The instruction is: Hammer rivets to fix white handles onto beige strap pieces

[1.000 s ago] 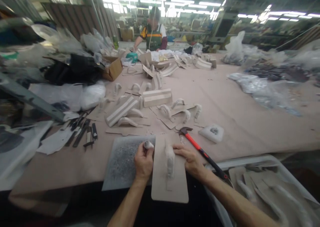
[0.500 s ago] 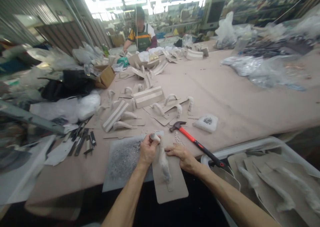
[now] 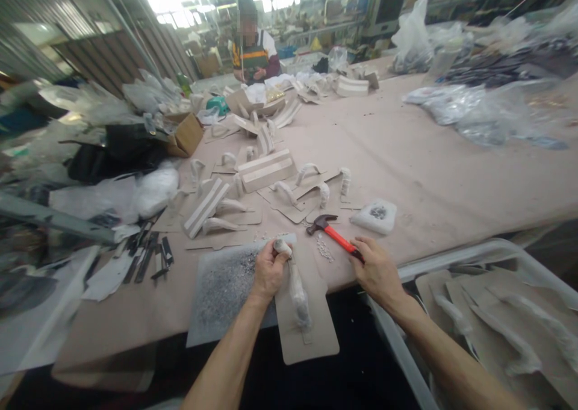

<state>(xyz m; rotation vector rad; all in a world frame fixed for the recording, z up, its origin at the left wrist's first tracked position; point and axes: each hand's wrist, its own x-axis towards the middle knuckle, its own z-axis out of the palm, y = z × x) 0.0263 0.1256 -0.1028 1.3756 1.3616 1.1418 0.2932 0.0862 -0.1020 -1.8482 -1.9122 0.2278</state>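
Observation:
My left hand (image 3: 270, 270) is closed on the upper end of a wrapped handle on a flat grey trowel (image 3: 311, 332), which lies over the table's front edge. To the right, my right hand (image 3: 376, 271) is wrapped round the grip of a red and black claw hammer (image 3: 338, 238). The hammer's head rests on the table beside small white pellets (image 3: 324, 248). A grey speckled sheet (image 3: 221, 286) lies partly under the trowel. Behind the hammer is a white block (image 3: 376, 217) with small dark pieces in its hollow.
More trowels (image 3: 266, 170) with wrapped handles spread over the middle of the table. Dark tools (image 3: 147, 256) lie at the left. A white bin (image 3: 510, 247) of trowels stands at the right. A person (image 3: 255, 52) is across the table.
My right hand has left the trowel and moved right onto the hammer's grip. My left hand stays on the handle. The person across the table has drawn their hands in to the body.

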